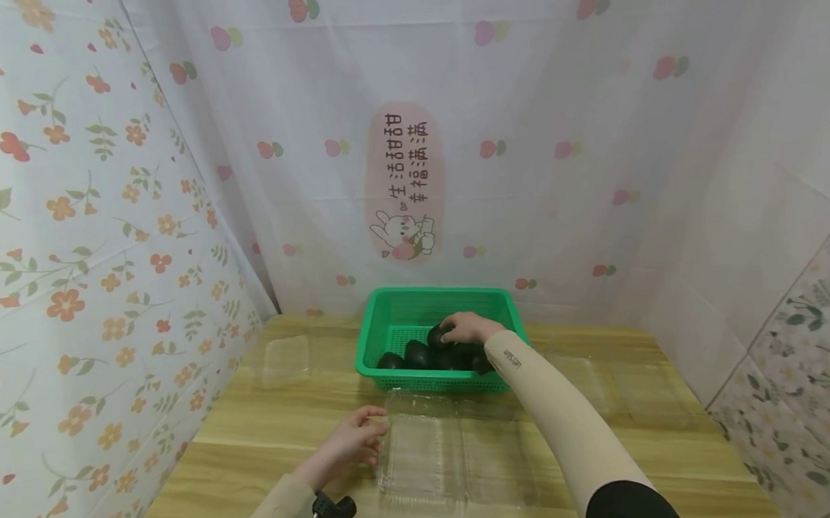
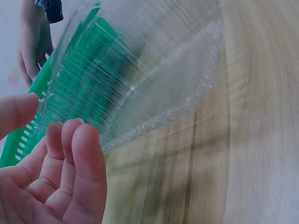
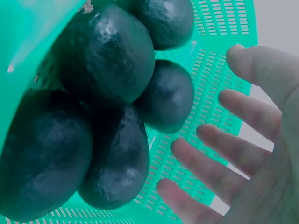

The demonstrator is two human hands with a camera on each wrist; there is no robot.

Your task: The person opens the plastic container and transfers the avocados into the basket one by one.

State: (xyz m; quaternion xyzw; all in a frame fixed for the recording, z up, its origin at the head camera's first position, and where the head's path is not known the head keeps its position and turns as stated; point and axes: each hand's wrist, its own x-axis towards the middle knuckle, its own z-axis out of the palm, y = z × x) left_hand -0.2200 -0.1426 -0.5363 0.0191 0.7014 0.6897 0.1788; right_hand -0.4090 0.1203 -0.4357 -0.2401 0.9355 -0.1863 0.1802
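Several dark, glossy avocados (image 1: pixel 418 356) (image 3: pixel 112 51) lie together in a green perforated plastic basket (image 1: pixel 441 290). My right hand (image 1: pixel 469 328) (image 3: pixel 252 135) reaches into this basket, thumb and fingers spread beside the fruit. In the head view its fingertips overlap one upper avocado (image 1: pixel 437 337); the right wrist view shows no fruit in its grasp. A clear plastic clamshell box (image 1: pixel 422 457) (image 2: pixel 177 70) lies with its lid folded out, in front of the basket. At its left edge is my left hand (image 1: pixel 357 440) (image 2: pixel 60 172), fingers loosely bent and thumb apart from them.
More clear plastic boxes stand on the wooden table (image 1: pixel 230 443): one at the back left (image 1: pixel 286 361) and one open at the right (image 1: pixel 616 388). Printed curtains (image 1: pixel 560 218) hang close behind the basket and along both sides.
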